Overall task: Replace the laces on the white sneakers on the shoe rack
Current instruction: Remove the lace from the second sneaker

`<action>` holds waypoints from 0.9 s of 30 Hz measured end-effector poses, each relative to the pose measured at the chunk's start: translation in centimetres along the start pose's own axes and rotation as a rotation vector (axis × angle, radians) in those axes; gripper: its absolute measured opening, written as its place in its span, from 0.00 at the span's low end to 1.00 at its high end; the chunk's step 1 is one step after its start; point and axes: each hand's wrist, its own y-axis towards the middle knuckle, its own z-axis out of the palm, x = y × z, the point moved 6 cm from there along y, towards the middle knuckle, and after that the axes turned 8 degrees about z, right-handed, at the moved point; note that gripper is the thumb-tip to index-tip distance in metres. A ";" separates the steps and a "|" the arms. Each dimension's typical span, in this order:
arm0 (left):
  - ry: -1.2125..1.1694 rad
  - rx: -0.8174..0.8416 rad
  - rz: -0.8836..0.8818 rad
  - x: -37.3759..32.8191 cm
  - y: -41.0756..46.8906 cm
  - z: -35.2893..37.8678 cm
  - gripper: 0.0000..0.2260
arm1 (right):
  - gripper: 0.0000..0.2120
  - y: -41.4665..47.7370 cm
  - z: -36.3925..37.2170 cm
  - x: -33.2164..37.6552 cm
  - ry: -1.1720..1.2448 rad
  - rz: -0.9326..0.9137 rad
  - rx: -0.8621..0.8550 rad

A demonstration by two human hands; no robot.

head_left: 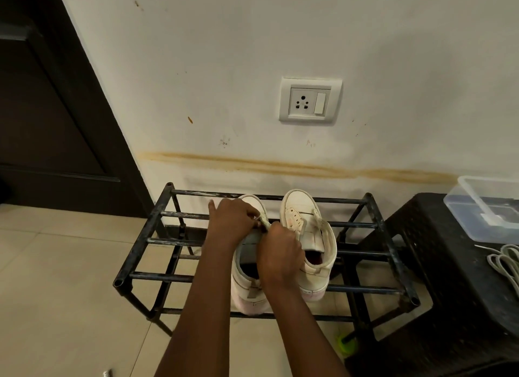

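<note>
Scuffed black metal shoe rack (373, 225), smooth matt white sneakers (306, 216), clear glossy plastic box (477, 208), glossy floor tiles (56, 264)

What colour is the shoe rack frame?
Black shoe rack, scuffed pale on its bars; clearest in the head view.

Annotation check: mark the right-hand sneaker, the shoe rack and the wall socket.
right-hand sneaker (299, 205), head view, on its toe cap.
shoe rack (139, 244), head view, on its left side rail.
wall socket (302, 103), head view, on the pin holes.
</note>
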 end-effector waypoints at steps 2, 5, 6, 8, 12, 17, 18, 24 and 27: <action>0.017 -0.017 -0.025 -0.2 -0.2 -0.1 0.11 | 0.14 0.0 0.0 0.0 -0.003 0.002 -0.001; 0.038 -0.054 -0.053 -0.1 -0.5 -0.5 0.09 | 0.14 0.0 0.1 0.0 0.004 0.012 -0.006; 0.033 -0.059 -0.064 -0.1 -0.6 -0.6 0.08 | 0.14 0.0 0.1 0.0 0.006 0.013 -0.005; 0.022 -0.069 -0.087 0.0 -0.8 -0.8 0.08 | 0.14 -0.1 0.1 0.0 0.012 0.011 -0.005; 0.030 -0.090 -0.176 1.4 -1.4 -1.1 0.10 | 0.13 -0.2 0.0 0.0 0.014 0.005 -0.020; -0.029 -0.247 -0.369 4.9 -2.4 -2.6 0.12 | 0.13 -0.2 0.0 0.0 0.028 0.002 -0.016; -0.087 -0.294 -0.414 5.5 -2.5 -2.7 0.12 | 0.13 -0.3 -0.1 0.0 0.027 0.001 -0.019; -0.549 -0.700 -0.581 6.6 -4.0 -4.4 0.12 | 0.13 -0.3 -0.1 0.0 0.035 -0.003 -0.026; -0.714 -0.943 -0.721 7.1 -5.7 -5.4 0.13 | 0.13 -0.3 -0.1 0.0 0.036 -0.006 -0.025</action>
